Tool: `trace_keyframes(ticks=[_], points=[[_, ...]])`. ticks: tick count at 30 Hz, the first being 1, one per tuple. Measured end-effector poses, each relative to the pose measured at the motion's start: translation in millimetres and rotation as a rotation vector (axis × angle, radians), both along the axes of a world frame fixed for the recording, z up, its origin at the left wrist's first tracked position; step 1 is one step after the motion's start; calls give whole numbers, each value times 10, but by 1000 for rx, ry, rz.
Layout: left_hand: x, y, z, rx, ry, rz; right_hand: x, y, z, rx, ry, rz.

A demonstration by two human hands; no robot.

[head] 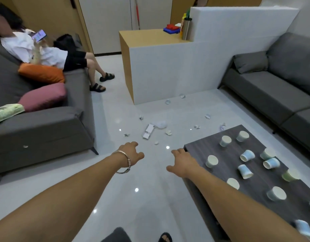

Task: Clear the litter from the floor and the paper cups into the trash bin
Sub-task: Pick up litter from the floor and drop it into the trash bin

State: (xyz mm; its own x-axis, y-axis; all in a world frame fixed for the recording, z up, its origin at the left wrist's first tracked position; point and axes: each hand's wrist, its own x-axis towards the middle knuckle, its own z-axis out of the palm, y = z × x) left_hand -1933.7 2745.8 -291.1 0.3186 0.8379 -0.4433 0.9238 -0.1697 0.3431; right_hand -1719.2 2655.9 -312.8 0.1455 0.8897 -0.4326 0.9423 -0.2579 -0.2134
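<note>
The floor at 12 o'clock is strewn with litter; cups are scattered at 3; left hand and right hand are held slack, empty.

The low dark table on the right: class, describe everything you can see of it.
The table has a flat rectangular top of matt, dark grey wood grain. It stands on the pale glossy floor beside a grey sofa. Paper cups sit scattered on it, some upright, some tipped. The right hand is by its left corner; contact is unclear.
</note>
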Motion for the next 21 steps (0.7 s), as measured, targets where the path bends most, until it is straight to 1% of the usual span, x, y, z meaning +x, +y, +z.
trace_keyframes(ticks=[2, 5, 10, 14, 21], points=[[131, 314, -57, -32, -5, -3, 150, 345, 3, -29, -5, 8], [296, 877, -225, -83, 36, -31, 339, 910, -78, -55, -13, 12], [685, 2092, -437, -61, -5, -77, 628, 1964, -275, -73, -23, -52], [1001, 2999, -464, -59, -31, -116, 854, 2734, -357, -115, -31, -116], [1475, 4183, -618, -63, 27, -214, 1275, 3826, -507, -132, -10, -155]])
